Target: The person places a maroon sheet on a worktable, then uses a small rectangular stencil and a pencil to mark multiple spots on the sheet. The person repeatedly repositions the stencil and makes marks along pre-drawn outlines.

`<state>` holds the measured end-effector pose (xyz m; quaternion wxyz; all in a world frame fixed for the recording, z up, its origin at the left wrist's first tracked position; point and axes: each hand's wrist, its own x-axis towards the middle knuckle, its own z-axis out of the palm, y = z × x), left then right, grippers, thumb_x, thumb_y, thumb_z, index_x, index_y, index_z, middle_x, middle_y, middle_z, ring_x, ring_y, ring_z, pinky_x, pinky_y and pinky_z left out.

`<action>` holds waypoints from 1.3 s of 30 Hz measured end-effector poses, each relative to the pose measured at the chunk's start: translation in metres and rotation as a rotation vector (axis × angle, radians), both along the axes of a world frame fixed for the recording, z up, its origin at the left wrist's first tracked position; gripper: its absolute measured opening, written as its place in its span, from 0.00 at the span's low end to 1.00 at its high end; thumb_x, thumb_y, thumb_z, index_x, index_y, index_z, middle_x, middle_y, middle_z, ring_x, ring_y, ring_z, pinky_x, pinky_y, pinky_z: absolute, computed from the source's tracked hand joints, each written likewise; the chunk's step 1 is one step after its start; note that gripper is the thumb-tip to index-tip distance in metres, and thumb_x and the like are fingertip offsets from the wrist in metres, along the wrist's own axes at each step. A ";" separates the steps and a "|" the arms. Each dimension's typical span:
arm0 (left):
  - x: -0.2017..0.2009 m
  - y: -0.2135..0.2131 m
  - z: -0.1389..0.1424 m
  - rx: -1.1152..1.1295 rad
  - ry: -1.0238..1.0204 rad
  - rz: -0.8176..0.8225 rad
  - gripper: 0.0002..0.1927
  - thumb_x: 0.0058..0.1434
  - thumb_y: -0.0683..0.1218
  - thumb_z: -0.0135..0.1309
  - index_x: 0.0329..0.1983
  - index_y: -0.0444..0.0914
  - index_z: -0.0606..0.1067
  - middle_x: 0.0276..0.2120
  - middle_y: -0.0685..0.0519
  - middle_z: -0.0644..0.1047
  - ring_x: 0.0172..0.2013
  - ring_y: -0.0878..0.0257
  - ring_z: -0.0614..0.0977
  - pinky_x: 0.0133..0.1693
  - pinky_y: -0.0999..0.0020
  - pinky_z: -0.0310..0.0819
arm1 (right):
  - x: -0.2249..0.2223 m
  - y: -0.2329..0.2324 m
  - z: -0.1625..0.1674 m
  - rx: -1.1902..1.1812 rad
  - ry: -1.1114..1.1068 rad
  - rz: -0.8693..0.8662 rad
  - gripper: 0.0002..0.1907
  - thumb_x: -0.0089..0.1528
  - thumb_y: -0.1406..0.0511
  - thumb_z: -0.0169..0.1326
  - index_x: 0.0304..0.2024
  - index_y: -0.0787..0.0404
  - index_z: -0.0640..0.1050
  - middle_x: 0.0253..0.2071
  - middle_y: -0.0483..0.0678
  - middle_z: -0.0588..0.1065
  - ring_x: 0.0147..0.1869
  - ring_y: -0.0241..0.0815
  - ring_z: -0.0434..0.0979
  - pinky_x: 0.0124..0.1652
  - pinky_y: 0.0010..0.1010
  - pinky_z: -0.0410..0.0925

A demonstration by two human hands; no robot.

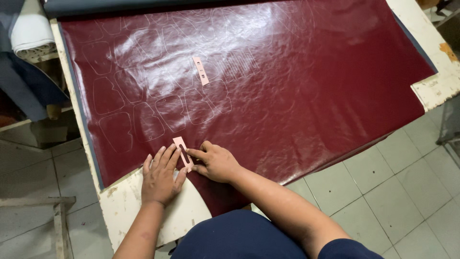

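A glossy dark red leather sheet covers a worn white table. Several traced shape outlines mark its left half. My left hand lies flat with spread fingers on a small pink card template near the sheet's front edge. My right hand is curled beside the template, its fingertips at the template's right edge; whether it holds a marking tool is hidden. A second pink strip template lies loose farther up the sheet.
A white fabric roll sits at the far left beside blue material. Grey tiled floor lies to the right. A wooden frame stands at lower left. The table's right corner has chipped paint.
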<state>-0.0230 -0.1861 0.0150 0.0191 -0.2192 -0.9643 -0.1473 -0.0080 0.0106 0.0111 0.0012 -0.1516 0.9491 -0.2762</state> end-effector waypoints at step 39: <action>-0.001 -0.001 0.003 0.027 -0.040 -0.001 0.33 0.62 0.62 0.48 0.70 0.48 0.66 0.71 0.58 0.63 0.72 0.61 0.58 0.71 0.54 0.38 | -0.003 0.001 -0.007 -0.028 0.023 -0.009 0.27 0.59 0.49 0.61 0.59 0.45 0.79 0.39 0.49 0.72 0.41 0.47 0.77 0.40 0.39 0.72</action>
